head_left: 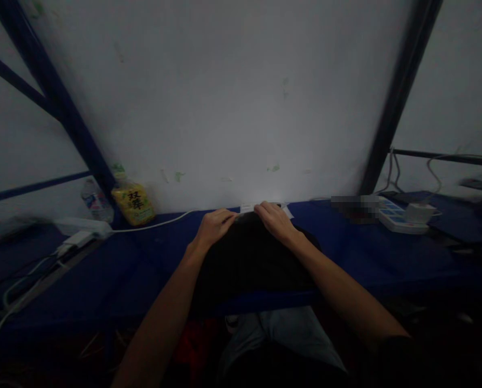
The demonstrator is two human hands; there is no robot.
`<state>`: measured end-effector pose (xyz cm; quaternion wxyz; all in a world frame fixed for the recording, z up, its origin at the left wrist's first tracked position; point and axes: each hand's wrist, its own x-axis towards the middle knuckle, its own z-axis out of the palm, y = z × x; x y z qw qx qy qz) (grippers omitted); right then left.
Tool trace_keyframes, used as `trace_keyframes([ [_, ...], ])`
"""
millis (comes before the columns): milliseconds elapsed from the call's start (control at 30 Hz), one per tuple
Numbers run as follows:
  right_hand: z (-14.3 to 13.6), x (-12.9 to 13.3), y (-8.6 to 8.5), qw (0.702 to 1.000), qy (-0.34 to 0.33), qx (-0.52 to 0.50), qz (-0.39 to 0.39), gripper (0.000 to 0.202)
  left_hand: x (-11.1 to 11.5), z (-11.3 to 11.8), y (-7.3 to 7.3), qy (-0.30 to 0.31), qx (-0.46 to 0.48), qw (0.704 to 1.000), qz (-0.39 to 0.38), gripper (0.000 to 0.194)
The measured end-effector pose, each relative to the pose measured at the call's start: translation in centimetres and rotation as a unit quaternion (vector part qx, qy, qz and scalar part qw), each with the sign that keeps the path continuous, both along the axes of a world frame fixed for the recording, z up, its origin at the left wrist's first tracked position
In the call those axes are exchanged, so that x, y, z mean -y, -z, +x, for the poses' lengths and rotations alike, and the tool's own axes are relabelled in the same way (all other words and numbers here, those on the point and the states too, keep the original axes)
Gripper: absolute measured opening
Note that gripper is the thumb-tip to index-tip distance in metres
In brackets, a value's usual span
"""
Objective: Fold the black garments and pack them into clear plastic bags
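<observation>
A black cloth [257, 258], perhaps a garment, lies spread on the blue tabletop [144, 269] in front of me and reaches its near edge. My left hand [215, 227] is closed on the far left corner of the cloth, thumb and fingers pinched together. At the cloth's far edge, a little to the right, my right hand [276, 220] has its fingers curled over the fabric. Just behind the two hands, a white paper or card [247, 207] lies by the wall, partly hidden by the right hand. The dim light hides the cloth's folds.
At the back left stand a yellow-labelled bottle [133, 202] and a clear plastic bottle [96, 200]. A white power strip [87, 227] with cables lies left of them. Another power strip [400, 215] with a plugged-in charger [421, 212] sits right. Blue metal posts [73, 126] frame the wall.
</observation>
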<state>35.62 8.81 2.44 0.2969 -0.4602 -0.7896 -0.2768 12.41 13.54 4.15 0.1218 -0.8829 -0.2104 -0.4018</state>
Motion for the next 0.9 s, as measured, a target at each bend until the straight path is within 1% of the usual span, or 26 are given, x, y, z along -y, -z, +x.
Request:
trace_keyframes([
  [167,1.6,-0.6,-0.3,0.998,0.036,0.016,0.04,0.02,-0.9,-1.0,0.0,-0.019,0.019,1.0,-0.003,0.021],
  [233,2.7,-0.7,-0.4,0.996,0.063,0.015,0.054,0.018,-1.3,-1.6,0.0,-0.041,0.025,0.999,-0.003,0.021],
  [333,4.5,-1.0,-0.3,0.992,0.102,-0.013,0.07,0.017,-1.8,-2.7,-0.2,-0.079,0.041,0.996,-0.013,0.025],
  [400,5.5,-1.1,-0.3,0.991,0.103,-0.043,0.071,0.017,-1.9,-3.3,-0.4,-0.103,0.04,0.993,-0.034,0.027],
  [433,5.8,-1.1,-0.2,0.992,0.089,-0.059,0.065,0.018,-1.9,-3.5,-0.5,-0.116,0.034,0.992,-0.045,0.028],
  [467,6.0,-1.1,-0.1,0.994,0.064,-0.073,0.054,0.018,-1.9,-3.7,-0.6,-0.124,0.023,0.99,-0.057,0.028],
  [533,6.1,-1.1,0.1,0.995,-0.008,-0.095,0.019,0.02,-1.6,-3.7,-0.6,-0.122,-0.01,0.988,-0.093,0.034],
  [600,5.7,-1.3,0.5,0.991,-0.076,-0.108,-0.025,0.024,-1.4,-3.3,-0.2,-0.113,-0.035,0.984,-0.136,0.042],
  [633,5.3,-1.4,0.8,0.988,-0.099,-0.11,-0.047,0.026,-1.3,-2.9,0.1,-0.107,-0.048,0.981,-0.154,0.044],
  [700,4.3,-1.7,1.6,0.983,-0.119,-0.103,-0.092,0.032,-1.2,-1.9,1.0,-0.1,-0.088,0.976,-0.173,0.044],
  [733,3.7,-1.9,2.1,0.981,-0.122,-0.092,-0.118,0.038,-1.2,-1.5,1.6,-0.095,-0.119,0.972,-0.18,0.047],
  [833,2.4,-2.4,3.5,0.968,-0.125,-0.054,-0.213,0.061,-1.2,-0.5,3.0,-0.088,-0.221,0.946,-0.219,0.068],
  [900,2.2,-2.6,4.2,0.953,-0.127,-0.046,-0.272,0.07,-1.3,-0.3,3.5,-0.096,-0.255,0.929,-0.249,0.077],
])
